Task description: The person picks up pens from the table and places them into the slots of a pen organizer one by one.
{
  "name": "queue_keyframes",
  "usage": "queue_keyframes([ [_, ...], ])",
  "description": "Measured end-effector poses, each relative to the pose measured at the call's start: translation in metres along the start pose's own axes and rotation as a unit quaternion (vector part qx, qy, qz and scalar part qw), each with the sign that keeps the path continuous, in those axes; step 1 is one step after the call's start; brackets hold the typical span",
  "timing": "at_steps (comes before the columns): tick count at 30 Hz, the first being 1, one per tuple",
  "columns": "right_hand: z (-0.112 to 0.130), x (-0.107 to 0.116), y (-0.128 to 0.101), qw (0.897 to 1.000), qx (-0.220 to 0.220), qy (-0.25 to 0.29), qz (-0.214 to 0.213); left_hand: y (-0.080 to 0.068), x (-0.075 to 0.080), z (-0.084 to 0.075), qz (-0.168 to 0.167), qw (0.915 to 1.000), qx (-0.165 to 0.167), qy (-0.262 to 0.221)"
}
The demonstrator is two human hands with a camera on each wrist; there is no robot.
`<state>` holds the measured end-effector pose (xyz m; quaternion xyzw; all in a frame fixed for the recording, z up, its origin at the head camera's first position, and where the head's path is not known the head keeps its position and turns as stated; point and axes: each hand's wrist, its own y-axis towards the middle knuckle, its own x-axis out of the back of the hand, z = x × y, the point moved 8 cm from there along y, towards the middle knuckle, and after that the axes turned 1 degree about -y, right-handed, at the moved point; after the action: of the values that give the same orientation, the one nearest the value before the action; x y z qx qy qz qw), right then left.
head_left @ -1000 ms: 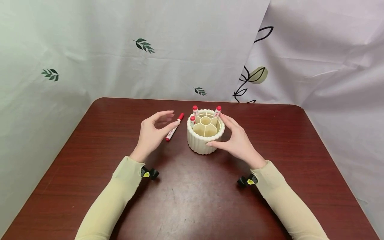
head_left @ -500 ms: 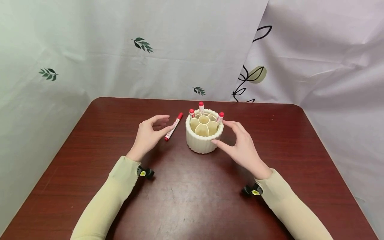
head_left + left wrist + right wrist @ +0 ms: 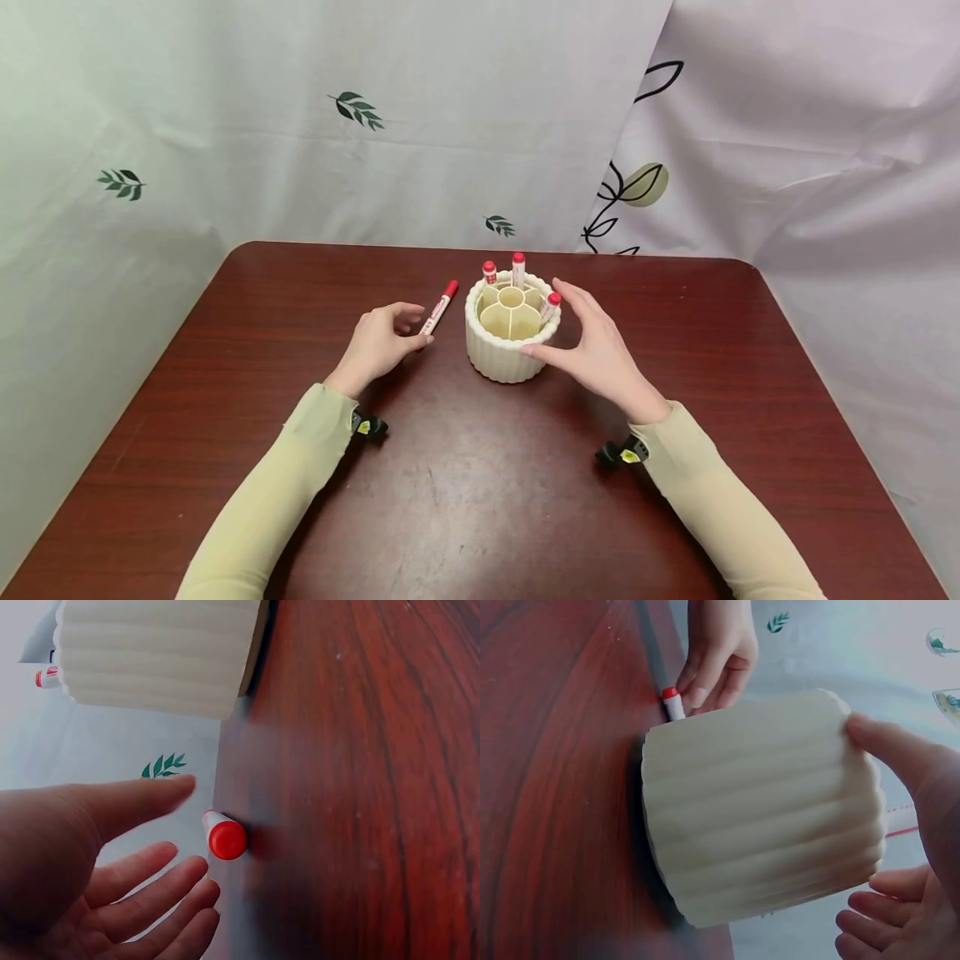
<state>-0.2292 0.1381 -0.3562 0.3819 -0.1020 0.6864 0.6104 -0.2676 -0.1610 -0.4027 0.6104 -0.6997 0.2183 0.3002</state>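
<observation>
A cream ribbed round holder (image 3: pixel 504 354) (image 3: pixel 757 810) (image 3: pixel 150 660) stands on the dark wooden table (image 3: pixel 480 500). Three red-capped markers (image 3: pixel 518 267) stand in its outer compartments. My right hand (image 3: pixel 543 321) (image 3: pixel 851 825) grips the holder, with the thumb on the near wall and the fingers round the far right side. A fourth red-capped marker (image 3: pixel 440 307) (image 3: pixel 226 840) (image 3: pixel 673 703) lies on the table left of the holder. My left hand (image 3: pixel 422 325) (image 3: pixel 191 832) hovers over the marker's near end with loosely bent fingers, not gripping it.
Pale curtains with leaf prints (image 3: pixel 360 112) hang close behind and to both sides of the table. Small black clips (image 3: pixel 371 427) (image 3: pixel 621 454) sit under both wrists. The table's rounded far corners lie just behind the holder.
The holder has turned, so its markers have shifted round the rim. My right hand let go briefly and grips it again. My left hand has dropped lower over the loose marker.
</observation>
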Motion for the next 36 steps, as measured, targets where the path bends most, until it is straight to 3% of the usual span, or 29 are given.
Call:
queue_keyframes([
  [15,0.005,-0.005,0.004,1.0,-0.002,0.018,0.015,0.008,-0.006,0.005,0.003,0.9994,0.016,0.029],
  [26,0.001,-0.007,0.005,1.0,-0.008,0.017,0.017,0.006,0.007,0.005,-0.028,0.9988,0.016,0.038],
  [33,0.0,-0.007,0.005,1.0,-0.016,0.017,0.017,0.001,0.014,0.005,-0.02,0.9989,0.025,0.035],
  [36,0.001,-0.007,0.004,1.0,-0.013,0.019,0.018,-0.001,0.018,0.003,-0.031,0.9984,0.02,0.041],
])
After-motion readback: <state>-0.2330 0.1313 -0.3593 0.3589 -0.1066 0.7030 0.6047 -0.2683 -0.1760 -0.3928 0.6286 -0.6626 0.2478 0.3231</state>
